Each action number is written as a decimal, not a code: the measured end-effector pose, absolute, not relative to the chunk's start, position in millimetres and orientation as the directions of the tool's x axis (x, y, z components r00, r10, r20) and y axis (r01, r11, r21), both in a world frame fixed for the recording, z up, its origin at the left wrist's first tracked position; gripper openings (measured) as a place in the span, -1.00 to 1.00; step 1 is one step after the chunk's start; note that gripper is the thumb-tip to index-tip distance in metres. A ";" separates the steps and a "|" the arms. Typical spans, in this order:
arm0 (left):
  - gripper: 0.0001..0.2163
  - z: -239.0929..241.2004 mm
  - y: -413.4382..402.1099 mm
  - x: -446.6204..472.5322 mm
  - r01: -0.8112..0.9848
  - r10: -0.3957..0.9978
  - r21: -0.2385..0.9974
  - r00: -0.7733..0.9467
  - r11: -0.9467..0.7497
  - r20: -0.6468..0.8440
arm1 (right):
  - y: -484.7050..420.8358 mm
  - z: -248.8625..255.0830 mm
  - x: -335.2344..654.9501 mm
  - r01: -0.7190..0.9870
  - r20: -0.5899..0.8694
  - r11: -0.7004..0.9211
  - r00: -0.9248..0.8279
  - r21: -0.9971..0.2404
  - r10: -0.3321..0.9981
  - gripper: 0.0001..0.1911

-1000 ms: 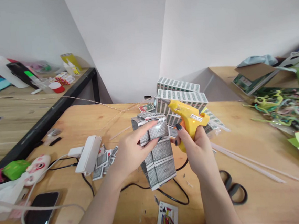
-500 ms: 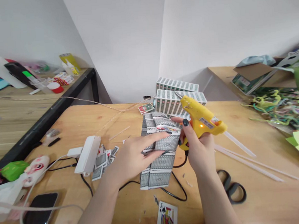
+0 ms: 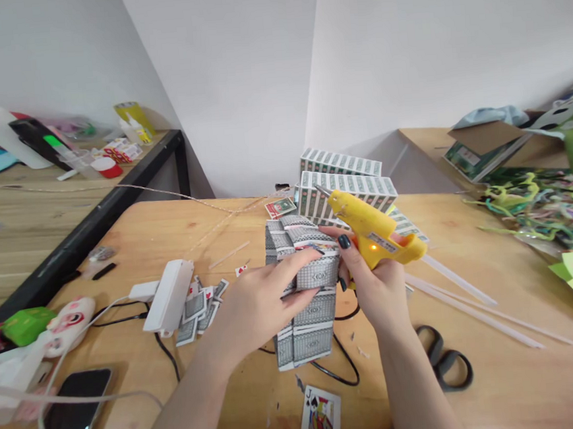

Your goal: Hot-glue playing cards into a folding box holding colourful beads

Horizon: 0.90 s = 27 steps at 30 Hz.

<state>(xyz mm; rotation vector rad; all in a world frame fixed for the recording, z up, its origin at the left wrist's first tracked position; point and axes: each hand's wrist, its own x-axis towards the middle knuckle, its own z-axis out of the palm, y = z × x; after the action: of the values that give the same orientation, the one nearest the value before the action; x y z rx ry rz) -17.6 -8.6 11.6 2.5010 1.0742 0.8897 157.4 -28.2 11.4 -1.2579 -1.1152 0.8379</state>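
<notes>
Left hand [image 3: 261, 302] clamped on a block of folded playing cards [image 3: 314, 315], two fingers [image 3: 295, 265] laid across its front face, thumb out of sight. Block stands near-upright over the middle of the table [image 3: 169, 230]; cannot tell whether its base touches the wood. Right hand [image 3: 379, 290] closed round the handle of a yellow glue gun [image 3: 361, 218], just right of the block. Orange light lit on the gun's side; nozzle points up and to the left, a clear stick [image 3: 463, 282] jutting from its rear. Behind, two long rows of card packs [image 3: 348, 186]. Near edge: a jack of spades [image 3: 320, 418], face up. Scissors [image 3: 455, 368] right of the right forearm. Left: white power strip [image 3: 168, 296] beside loose cards [image 3: 195, 309].
</notes>
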 end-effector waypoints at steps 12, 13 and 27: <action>-0.59 15.1 -10.1 -21.2 0.594 0.673 0.332 0.564 -0.733 0.478 | -27.0 8.4 157.0 0.141 0.208 0.177 0.254 -0.974 0.945 -0.72; -0.59 15.7 -10.0 -21.7 0.596 0.672 0.326 0.566 -0.733 0.477 | -27.1 8.8 156.5 0.138 0.206 0.176 0.252 -0.975 0.945 -0.72; -0.70 10.0 -2.7 -22.4 0.553 0.667 0.385 0.520 -0.739 0.534 | -26.7 9.3 155.3 0.130 0.193 0.164 0.254 -0.978 0.948 -0.71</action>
<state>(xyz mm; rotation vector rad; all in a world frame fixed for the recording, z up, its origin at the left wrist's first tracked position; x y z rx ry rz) -22.4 -2.7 10.0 2.5901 1.0484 1.0195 155.3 -26.7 9.3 -1.2662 -1.1648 0.8273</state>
